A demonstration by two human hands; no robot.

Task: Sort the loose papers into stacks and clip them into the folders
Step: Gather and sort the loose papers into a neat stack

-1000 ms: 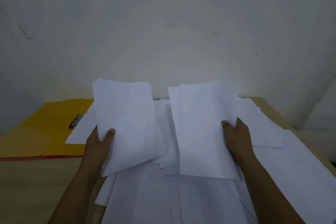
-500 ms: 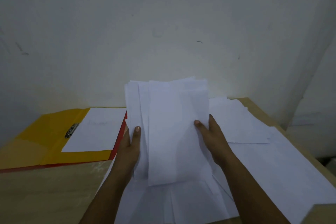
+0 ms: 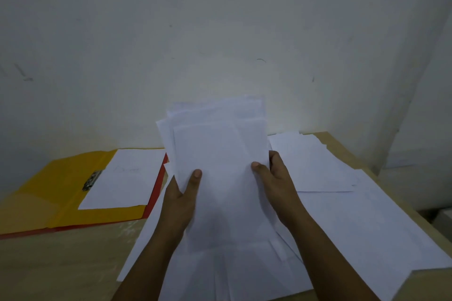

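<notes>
I take the yellow folder (image 3: 61,193) as the reference landmark; it lies open on the counter (image 3: 61,264) at the far left. Its metal clip (image 3: 91,180) sits near the fold, and a single white sheet (image 3: 124,178) lies on the folder's right half, its left edge at the clip. A red folder (image 3: 156,190) shows as a thin edge under the yellow folder's right and near sides.

Right of the folder, my left hand (image 3: 181,200) grips the left edge of a lifted paper stack (image 3: 220,178), thumb on the front face, fingers hidden behind. The stack is tilted up, its sheets unevenly aligned at the top. My right hand (image 3: 276,178) grips the stack's right edge, thumb on the front, fingers curled behind.

Below the stack, and further right of the folder, loose papers (image 3: 354,222) cover the counter in overlapping layers, reaching its right edge. A smaller pile (image 3: 308,164) lies at the far right rear, near the wall (image 3: 220,32).
</notes>
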